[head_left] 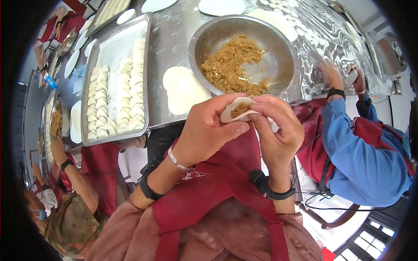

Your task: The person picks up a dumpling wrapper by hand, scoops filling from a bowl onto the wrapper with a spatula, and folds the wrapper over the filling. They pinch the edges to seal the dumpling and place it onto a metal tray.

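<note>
Between my two hands I hold a round dumpling wrapper with a lump of brown filling in its middle. The wrapper is partly folded up, and the filling still shows. My left hand grips its left side with thumb and fingers. On the other side, my right hand pinches the right edge. Just beyond my hands stands a large metal bowl with brown filling spread over its bottom. Flat dough wrappers lie overlapping on the metal table, left of the bowl.
A metal tray at the left holds rows of folded dumplings. Floury dough pieces lie at the back right. A person in blue sleeves works close on my right; another person's arm reaches toward a bowl on my left.
</note>
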Available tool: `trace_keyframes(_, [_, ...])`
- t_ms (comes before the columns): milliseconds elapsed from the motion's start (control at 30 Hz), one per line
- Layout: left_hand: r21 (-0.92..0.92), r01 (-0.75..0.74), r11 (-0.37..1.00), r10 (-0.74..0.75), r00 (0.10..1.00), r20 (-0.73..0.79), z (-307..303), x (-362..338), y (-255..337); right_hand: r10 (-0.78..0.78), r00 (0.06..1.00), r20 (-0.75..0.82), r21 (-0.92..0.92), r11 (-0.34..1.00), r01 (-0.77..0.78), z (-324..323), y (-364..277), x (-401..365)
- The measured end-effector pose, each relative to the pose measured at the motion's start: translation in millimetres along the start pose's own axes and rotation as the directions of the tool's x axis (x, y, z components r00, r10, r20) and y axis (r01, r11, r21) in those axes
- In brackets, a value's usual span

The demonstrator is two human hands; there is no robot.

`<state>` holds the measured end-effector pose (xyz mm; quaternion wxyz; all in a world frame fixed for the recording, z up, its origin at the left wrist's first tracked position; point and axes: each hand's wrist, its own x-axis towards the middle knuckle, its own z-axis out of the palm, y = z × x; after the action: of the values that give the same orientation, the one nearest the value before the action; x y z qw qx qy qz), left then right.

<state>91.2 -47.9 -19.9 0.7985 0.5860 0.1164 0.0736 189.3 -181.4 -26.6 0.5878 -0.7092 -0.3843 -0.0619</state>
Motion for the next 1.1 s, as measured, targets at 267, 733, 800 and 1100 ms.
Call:
trace_keyframes(267, [0.033,-0.11,0.993,0.113,0.988,-0.104,7.5,6.7,-7.8,0.017,0.997,-0.072,0.001,1.0,-0.017,-0.1,0.9,0.9])
trace_keyframes(733, [0.175,-0.17,0.97,0.217,0.928,-0.304,17.5,6.9,3.5,0.34,0.93,-0.138,0.214,0.927,-0.307,11.0,-11.7,3.2])
trace_keyframes(800, [0.243,-0.204,0.948,0.274,0.914,-0.301,14.0,7.7,-1.1,0.381,0.916,-0.123,0.265,0.903,-0.34,15.5,-10.1,5.6])
trace_keyframes(1100, [0.092,-0.275,0.957,0.289,0.91,-0.295,7.6,10.7,-9.1,0.335,0.934,-0.12,0.402,0.877,-0.263,22.8,3.0,0.6])
